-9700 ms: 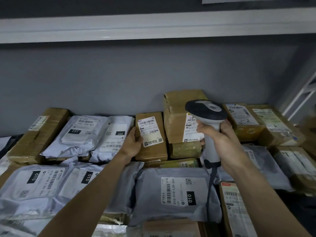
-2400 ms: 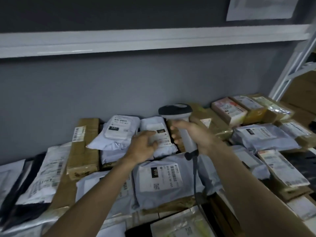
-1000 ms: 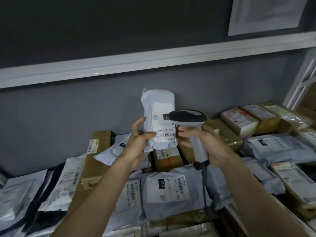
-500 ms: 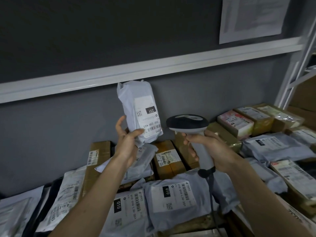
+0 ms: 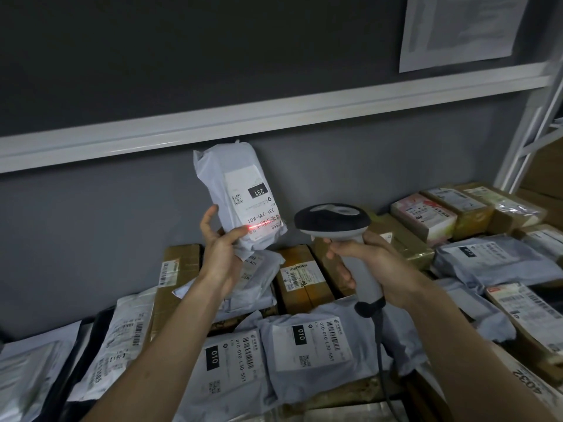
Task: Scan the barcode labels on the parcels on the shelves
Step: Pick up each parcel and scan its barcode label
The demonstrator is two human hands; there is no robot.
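Item: 1 grey plastic mailer bag marked 231 (image 5: pixel 240 202), held upright above the shelf stock at 12 o'clock from the left hand (image 5: pixel 221 251). Its lower end is gripped by that hand, thumb curled onto the label's lower corner, fingers wrapped behind.

Item: 1 white pistol-grip barcode scanner with a black head (image 5: pixel 333 223), at 3 o'clock from the bag and apart from it. The handle is enclosed by the curled fingers of the right hand (image 5: pixel 365 263), and a dark cable (image 5: pixel 380 345) is seen trailing toward 6 o'clock.

Change noted: a red scan line (image 5: pixel 262 225) is now cast across the barcode on the white shipping label (image 5: pixel 253 205); 0.5 s ago no beam was visible. The read is judged to be in progress for this parcel.

Difference from 2.4 s ago: the bag was then lying among the stock under the left hand; it has since been lifted and turned label-forward.

Remaining stock: grey mailers marked 010 (image 5: pixel 307 339) at 6 o'clock and brown taped cartons (image 5: pixel 301 278) behind them, judged unscanned or undetermined.
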